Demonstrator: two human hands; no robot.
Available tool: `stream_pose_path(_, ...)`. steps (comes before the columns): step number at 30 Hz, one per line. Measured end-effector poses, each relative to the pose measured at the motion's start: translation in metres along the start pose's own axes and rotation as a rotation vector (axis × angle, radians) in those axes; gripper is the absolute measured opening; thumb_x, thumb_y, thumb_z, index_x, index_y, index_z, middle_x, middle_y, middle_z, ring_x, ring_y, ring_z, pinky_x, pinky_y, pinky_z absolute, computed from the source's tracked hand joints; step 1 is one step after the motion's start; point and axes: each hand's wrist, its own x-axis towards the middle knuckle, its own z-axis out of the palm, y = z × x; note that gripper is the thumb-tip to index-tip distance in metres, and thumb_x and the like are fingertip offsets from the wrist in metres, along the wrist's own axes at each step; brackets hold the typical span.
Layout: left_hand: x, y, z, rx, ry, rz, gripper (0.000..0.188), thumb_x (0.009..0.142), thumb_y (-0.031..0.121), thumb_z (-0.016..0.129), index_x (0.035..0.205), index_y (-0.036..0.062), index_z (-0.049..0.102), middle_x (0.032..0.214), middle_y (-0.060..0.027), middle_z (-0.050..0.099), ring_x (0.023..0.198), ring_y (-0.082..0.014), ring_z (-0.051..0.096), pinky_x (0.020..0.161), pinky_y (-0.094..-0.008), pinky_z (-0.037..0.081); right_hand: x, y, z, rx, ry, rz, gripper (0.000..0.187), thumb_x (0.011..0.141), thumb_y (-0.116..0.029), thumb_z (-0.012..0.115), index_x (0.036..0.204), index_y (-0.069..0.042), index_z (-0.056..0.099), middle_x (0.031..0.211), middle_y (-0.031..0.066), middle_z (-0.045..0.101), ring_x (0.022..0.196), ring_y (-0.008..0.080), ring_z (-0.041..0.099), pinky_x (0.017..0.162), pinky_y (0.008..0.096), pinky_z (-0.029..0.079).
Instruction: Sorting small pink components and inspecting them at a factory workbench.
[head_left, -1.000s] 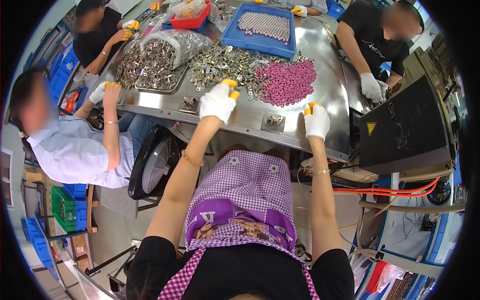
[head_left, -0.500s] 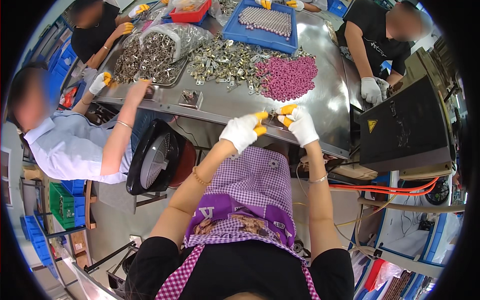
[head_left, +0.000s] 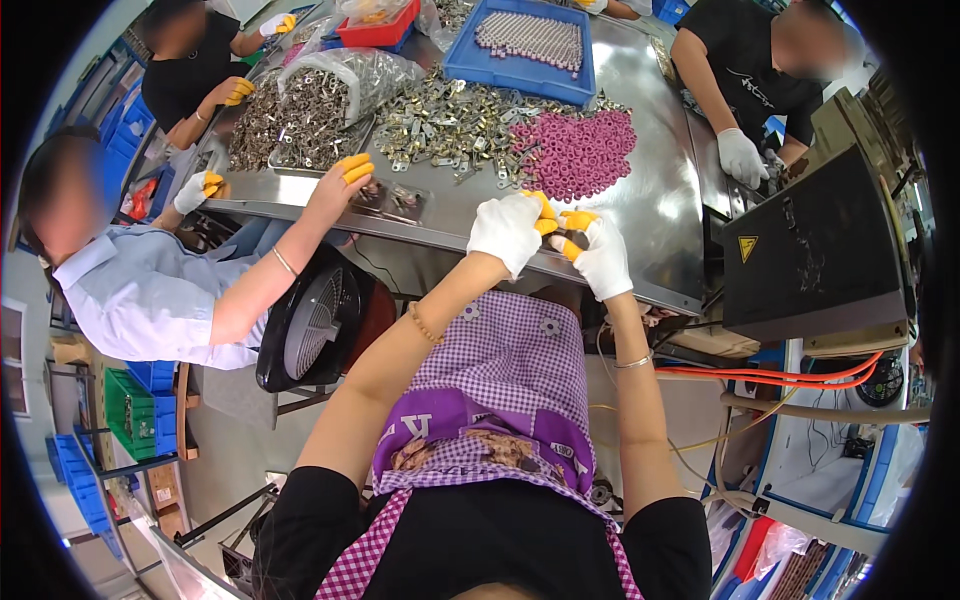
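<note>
My left hand (head_left: 508, 233), in a white glove with orange fingertips, reaches over the near table edge with its fingers closed. What they hold, if anything, is hidden. Close beside it, my right hand (head_left: 603, 258), gloved alike, pinches a small dark metal part (head_left: 574, 238); its exact kind is too small to tell. Just beyond both hands lies a pile of pink rings (head_left: 572, 155). To the left of the rings, small metal brackets (head_left: 440, 130) are heaped loosely on the steel table (head_left: 655, 215).
A blue tray (head_left: 462, 62) holds rows of small parts at the back. More metal parts fill a plastic bag (head_left: 385, 75) at the left. A co-worker's hand (head_left: 345, 185) is near a small metal block. A dark machine box (head_left: 810, 250) stands at the right.
My left hand has moved right and slightly forward, closer to my right hand, which has barely shifted. The left co-worker's bare arm has swung to the right along the table edge.
</note>
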Motion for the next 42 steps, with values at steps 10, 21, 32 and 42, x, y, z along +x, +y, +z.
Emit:
stream_pose_path(10,-0.008,0.008,0.0,0.126,0.07,0.019,0.025,0.081,0.029,0.06,0.089,0.0083,0.072,0.089,-0.0104,0.069,0.079,-0.0311,0.064,0.07,-0.0418,0.049,-0.008,-0.019,0.0,-0.169,0.077,-0.157,0.037,0.067,-0.009,0.076,0.103,-0.006,0.069,0.097,0.0076,0.068,0.082,0.0243,0.062,0.076,0.0328,0.05)
stream_pose_path(21,-0.013,-0.158,-0.082,0.261,0.476,-0.729,0.047,0.089,0.047,0.05,0.12,0.0145,0.062,0.099,-0.0131,0.068,0.082,-0.0333,0.065,0.071,-0.0411,0.05,-0.003,0.028,-0.06,-0.835,0.316,0.345,0.041,0.074,-0.027,0.075,0.113,-0.015,0.068,0.087,0.0089,0.067,0.073,0.0274,0.062,0.072,0.0359,0.051)
stream_pose_path(32,-0.02,-0.16,-0.048,-0.112,0.291,-0.707,0.052,0.093,0.051,0.04,0.116,0.0105,0.064,0.108,-0.0136,0.068,0.093,-0.0351,0.064,0.079,-0.0417,0.049,0.035,0.068,-0.075,-0.857,0.444,0.543,0.036,0.081,-0.031,0.069,0.11,-0.009,0.068,0.097,0.0128,0.067,0.076,0.0312,0.065,0.071,0.0379,0.053)
stream_pose_path(42,-0.006,-0.089,-0.007,-0.235,0.274,-0.36,0.035,0.087,0.038,0.058,0.111,0.0142,0.067,0.093,-0.0118,0.069,0.082,-0.0299,0.065,0.075,-0.0407,0.049,0.034,0.061,-0.074,-0.844,0.478,0.525,0.036,0.081,-0.032,0.069,0.108,-0.008,0.068,0.094,0.0114,0.068,0.078,0.0311,0.065,0.071,0.0379,0.053)
